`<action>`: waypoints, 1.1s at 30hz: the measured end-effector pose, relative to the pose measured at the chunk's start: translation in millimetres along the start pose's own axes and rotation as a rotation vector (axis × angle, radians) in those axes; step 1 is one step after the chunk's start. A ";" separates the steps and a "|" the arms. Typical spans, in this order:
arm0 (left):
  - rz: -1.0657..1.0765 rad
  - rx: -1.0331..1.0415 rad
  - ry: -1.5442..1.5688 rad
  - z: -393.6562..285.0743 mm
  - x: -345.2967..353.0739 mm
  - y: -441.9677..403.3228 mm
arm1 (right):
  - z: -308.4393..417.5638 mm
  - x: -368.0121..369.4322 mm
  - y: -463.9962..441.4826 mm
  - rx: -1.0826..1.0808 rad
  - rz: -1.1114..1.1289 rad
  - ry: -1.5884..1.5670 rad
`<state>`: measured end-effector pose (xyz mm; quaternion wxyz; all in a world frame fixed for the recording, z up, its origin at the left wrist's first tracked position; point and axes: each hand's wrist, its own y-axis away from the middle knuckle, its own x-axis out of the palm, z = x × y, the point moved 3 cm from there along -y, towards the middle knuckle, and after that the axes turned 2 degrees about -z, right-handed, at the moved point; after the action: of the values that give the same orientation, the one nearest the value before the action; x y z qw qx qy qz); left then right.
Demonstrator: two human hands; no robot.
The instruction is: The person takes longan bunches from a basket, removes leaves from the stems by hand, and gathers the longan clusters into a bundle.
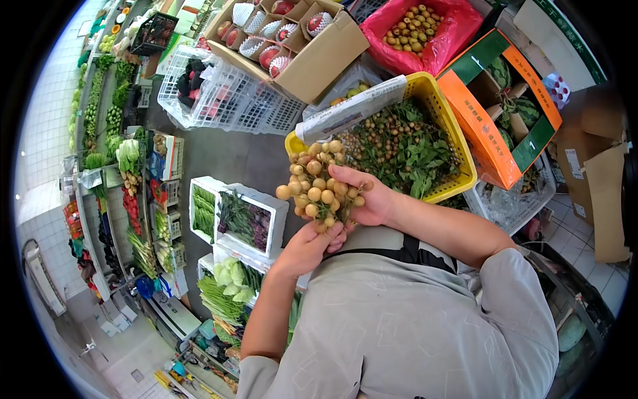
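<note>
A bunch of round tan longans (319, 183) is held up in front of my chest. My left hand (312, 246) pinches the bunch at its lower end, where the stems are, its fingertips partly hidden. From the right side, my right hand (369, 196) wraps round the fruit, with the thumb lying over it and the other fingers mostly behind. Just beyond my hands stands a yellow crate (468, 156) with loose longans, twigs and green leaves inside. A printed paper sheet (352, 106) covers part of its left rim.
A cardboard box (325, 63) of net-wrapped fruit stands ahead, beside a white plastic crate (259, 113). A pink-lined container (458, 33) holds small brownish fruit. To the right is an orange box (475, 120) of watermelons. Foam boxes (276, 223) of greens and vegetable shelves (123, 199) are at left.
</note>
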<state>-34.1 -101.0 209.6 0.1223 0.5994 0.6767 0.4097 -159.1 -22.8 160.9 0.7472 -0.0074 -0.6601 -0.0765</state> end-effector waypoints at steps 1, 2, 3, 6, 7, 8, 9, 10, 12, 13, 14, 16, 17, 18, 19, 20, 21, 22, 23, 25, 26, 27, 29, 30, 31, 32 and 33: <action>0.000 0.001 0.003 0.4 -0.4 0.9 | -0.1 2.0 0.4 0.002 -0.001 0.001; 0.005 0.001 0.018 0.5 -0.9 1.4 | 0.1 4.6 0.6 0.026 0.008 -0.035; 0.012 0.001 0.032 0.4 -1.6 1.4 | 0.3 5.8 0.5 0.048 0.016 -0.072; 0.059 -0.012 0.041 2.7 -4.9 0.6 | 1.0 5.4 0.2 0.091 0.036 -0.095; 0.061 -0.011 0.043 3.9 -4.9 0.2 | 0.7 5.9 -0.6 0.091 0.034 -0.094; 0.045 -0.006 0.084 5.2 -4.9 -0.3 | 0.4 6.0 -2.1 0.077 0.001 -0.042; 0.027 0.000 0.126 6.6 -5.1 -0.5 | 0.5 5.9 -3.0 0.065 -0.031 0.008; 0.028 0.002 0.128 8.0 -5.1 -0.3 | 2.7 7.0 -2.1 0.067 -0.032 0.010; -0.045 0.009 0.245 10.1 -8.3 1.0 | 6.7 5.2 3.1 0.180 -0.104 0.066; -0.048 0.011 0.249 10.5 -9.8 2.7 | 6.9 -1.7 5.6 0.185 -0.104 0.066; -0.045 0.016 0.332 10.2 -11.5 3.3 | 5.0 -18.4 10.2 0.269 -0.250 0.161; -0.044 0.025 0.420 11.4 -14.5 5.0 | 12.2 -30.4 23.6 0.302 -0.590 0.427; -0.068 0.027 0.440 14.1 -16.1 6.1 | 19.0 -32.7 32.9 0.245 -0.782 0.598; -0.089 0.029 0.461 16.8 -17.1 6.1 | 17.5 -43.9 35.5 0.250 -0.785 0.601; -0.084 0.027 0.466 18.7 -18.3 5.4 | 23.6 -54.4 34.2 -0.043 -0.727 0.876; -0.106 0.035 0.444 20.5 -20.4 5.8 | 27.8 -59.9 38.0 -0.342 -0.652 1.138; -0.125 0.043 0.420 21.8 -22.2 5.6 | 30.1 -53.1 38.7 -0.340 -0.665 1.141; -0.137 0.047 0.410 21.6 -22.6 5.9 | 32.1 -36.5 33.5 -0.360 -0.561 1.110; -0.124 0.042 0.412 22.0 -23.1 6.5 | 32.4 -24.8 28.6 -0.379 -0.457 1.078; -0.130 0.039 0.433 22.8 -26.7 8.4 | 30.6 -18.5 23.6 -0.292 -0.424 1.246; -0.143 0.028 0.415 23.8 -28.3 9.8 | 30.5 -17.0 21.5 -0.313 -0.442 1.332; -0.134 0.026 0.419 25.0 -29.9 10.8 | 30.3 -16.4 21.2 -0.331 -0.459 1.417; -0.183 -0.029 0.399 30.2 -35.3 13.4 | 28.4 -15.3 25.7 -0.388 -0.468 1.516; -0.188 -0.036 0.398 32.6 -36.5 14.1 | 27.5 -13.7 27.4 -0.451 -0.467 1.609; -0.188 -0.035 0.407 35.1 -38.6 14.7 | 24.0 -20.0 27.6 -0.442 -0.464 1.614; -0.178 -0.055 0.398 38.6 -41.0 15.7 | 20.0 -30.9 29.1 -0.538 -0.492 1.681; -0.168 -0.075 0.390 42.3 -43.5 17.2 | 17.3 -41.4 31.3 -0.635 -0.520 1.746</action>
<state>16.8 -124.3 180.7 0.0451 0.4453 0.7195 0.5311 -177.1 14.4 125.1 0.8978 -0.0034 0.1985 -0.3931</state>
